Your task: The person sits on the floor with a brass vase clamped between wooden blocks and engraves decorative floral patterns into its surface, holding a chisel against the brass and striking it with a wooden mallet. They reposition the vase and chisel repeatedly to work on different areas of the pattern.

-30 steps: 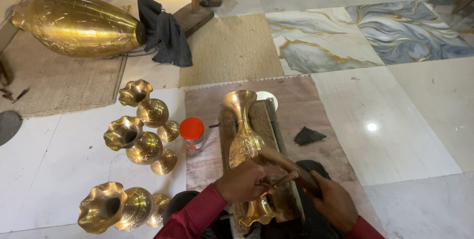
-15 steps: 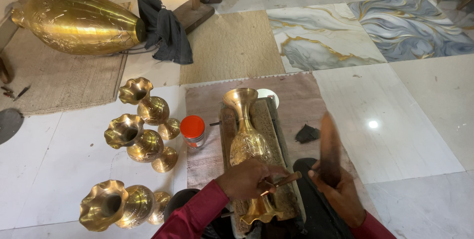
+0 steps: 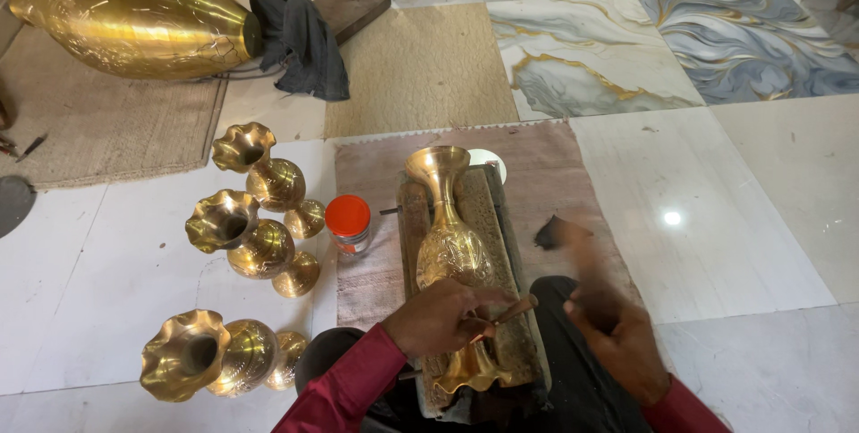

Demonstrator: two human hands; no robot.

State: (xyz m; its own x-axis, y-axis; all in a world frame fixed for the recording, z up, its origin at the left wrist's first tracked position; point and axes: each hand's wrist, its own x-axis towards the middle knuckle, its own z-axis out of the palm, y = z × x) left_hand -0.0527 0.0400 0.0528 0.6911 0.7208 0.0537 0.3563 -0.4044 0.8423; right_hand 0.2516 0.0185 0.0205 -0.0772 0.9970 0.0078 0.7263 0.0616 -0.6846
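While the left hand [image 3: 443, 315] pinches a thin chisel [image 3: 510, 311] on the engraved brass vase [image 3: 450, 250], the blurred right hand [image 3: 617, 343] grips a dark tool beside a red-lidded small jar [image 3: 348, 225].

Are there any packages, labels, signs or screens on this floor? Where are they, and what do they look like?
Small jar: stands upright on the floor between the three brass vases and the mat's left edge; round, clear body, orange-red lid; any label is too small to tell.
No signs or screens.
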